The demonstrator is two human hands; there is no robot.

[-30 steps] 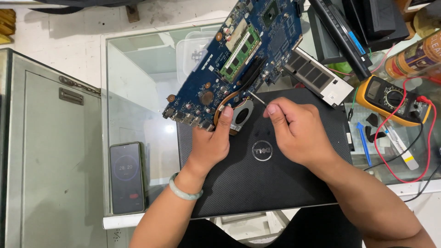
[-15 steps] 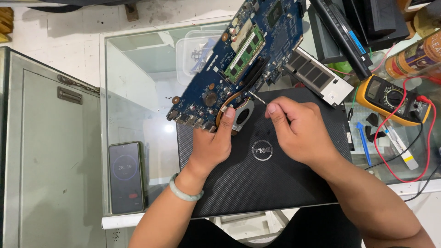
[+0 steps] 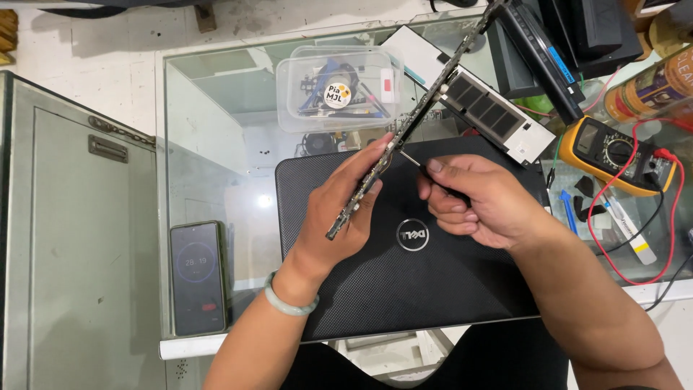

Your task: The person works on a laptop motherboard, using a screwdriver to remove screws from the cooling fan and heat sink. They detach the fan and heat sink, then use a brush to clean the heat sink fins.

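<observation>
Two hands are working over a closed black laptop [image 3: 411, 253] on our glass worktop [image 3: 216, 144]. We are holding a circuit board [image 3: 404, 130] tilted up on edge, seen nearly edge-on, with our left hand [image 3: 339, 209] wrapped around its lower end. Our right hand [image 3: 476, 198] is pinching a thin screwdriver [image 3: 413, 159], its tip touching the board just beside our left fingers. We judge that we are working at a fastening or part on the board; the next move is calling for a steady board and the tip seated square.

Behind the board, a clear plastic box [image 3: 339, 90] with a round white-and-orange sticker and a pale pink label is sitting on the glass. A yellow multimeter [image 3: 613, 155] with red and black leads is lying to the right, and a dark phone [image 3: 198, 278] is lying at the left.
</observation>
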